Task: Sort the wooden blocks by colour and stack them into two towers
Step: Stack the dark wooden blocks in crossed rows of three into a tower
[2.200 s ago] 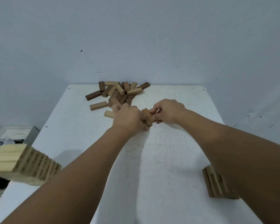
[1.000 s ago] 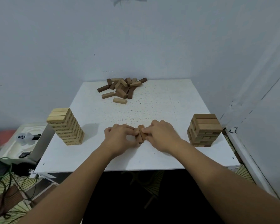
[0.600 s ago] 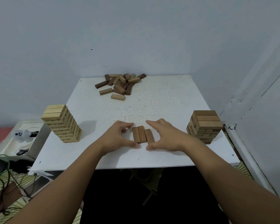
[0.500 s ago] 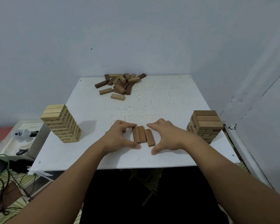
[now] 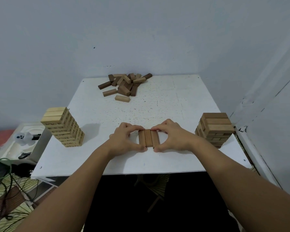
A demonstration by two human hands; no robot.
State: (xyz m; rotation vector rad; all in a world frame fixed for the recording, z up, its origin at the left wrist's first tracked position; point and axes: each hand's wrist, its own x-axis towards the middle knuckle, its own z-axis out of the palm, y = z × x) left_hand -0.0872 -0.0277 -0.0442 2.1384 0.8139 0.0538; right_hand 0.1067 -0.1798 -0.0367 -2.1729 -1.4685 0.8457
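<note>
- Three brown blocks (image 5: 149, 138) lie flat, side by side, touching, at table centre-front.
- Pale tower (image 5: 63, 127) upright at 9 o'clock.
- Brown tower (image 5: 214, 128) upright at 3.
- Mixed loose pile (image 5: 124, 83) at 12.

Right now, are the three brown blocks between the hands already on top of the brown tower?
No, the three brown blocks lie side by side on the table, apart from the brown tower at the right.

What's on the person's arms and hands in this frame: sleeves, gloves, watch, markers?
Nothing worn that shows. Both forearms are bare from the bottom edge of the frame to the wrists, with no sleeve cuff in view. The left hand and right hand are bare too: no gloves, rings, watch, bands, tape or tracking markers, and no cables on either arm.
</note>
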